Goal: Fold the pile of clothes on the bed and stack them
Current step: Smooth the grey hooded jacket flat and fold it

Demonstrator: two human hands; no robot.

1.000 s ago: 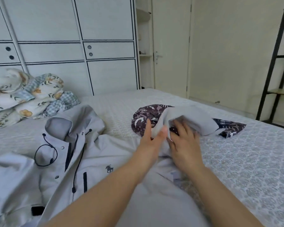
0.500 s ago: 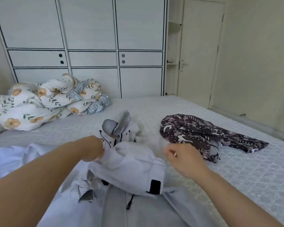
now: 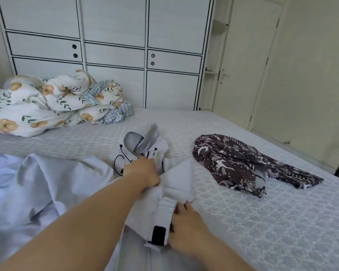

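Spreading across the near half of the patterned bed [image 3: 282, 222], a pale grey hooded jacket [image 3: 76, 182] lies face up, its right sleeve [image 3: 176, 184] folded in over the chest. The cloth looks light, soft and a little slick, likely to slide out of its creases unless pinned flat, so the folded edges and the cuff are probably the places to take it. The left hand [image 3: 143, 171] presses down near the collar, fingers curled into the fabric; whether it pinches cloth cannot be told. The right hand [image 3: 186, 229] rests beside the cuff [image 3: 160, 231], fingertips curled at its edge — a light hold. A dark printed garment [image 3: 241, 165] waits crumpled to the right, apart from the jacket. No baskets or boxes in sight — only the shut wardrobe [image 3: 114, 51], its contents hidden.
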